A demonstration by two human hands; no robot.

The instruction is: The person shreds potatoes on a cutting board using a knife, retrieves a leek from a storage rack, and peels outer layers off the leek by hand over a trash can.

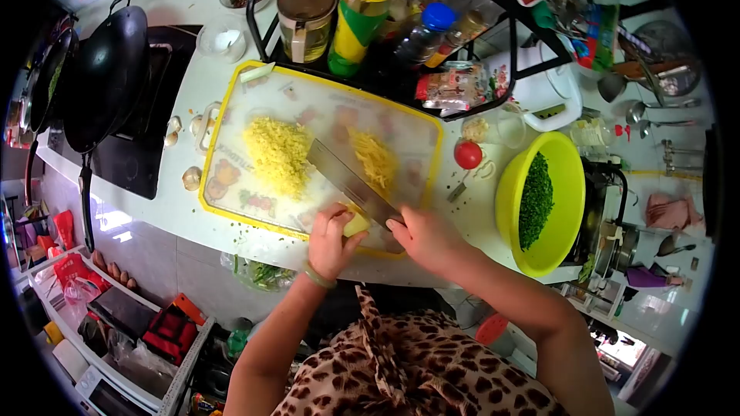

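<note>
My left hand (327, 243) has its fingers bent around a peeled, pale yellow vegetable chunk (357, 223) near the board's front edge; its exact kind is unclear. In my right hand (424, 240) is the handle of a kitchen knife (347, 179). The wide blade slants up and left across the cutting board (237, 104), right beside the chunk. Left of the blade lies a heap of finely chopped yellow bits (277, 156). On its other side are thin yellow strips (374, 158). My fingers partly cover the chunk and the handle.
A lime-green bowl (569, 243) of chopped greens (536, 200) stands on the right. Near it are a red tomato (467, 155) and a small knife (457, 191). A black rack (512, 62) with bottles lines the back. A wok (108, 77) sits left; garlic (192, 178) lies beside the board.
</note>
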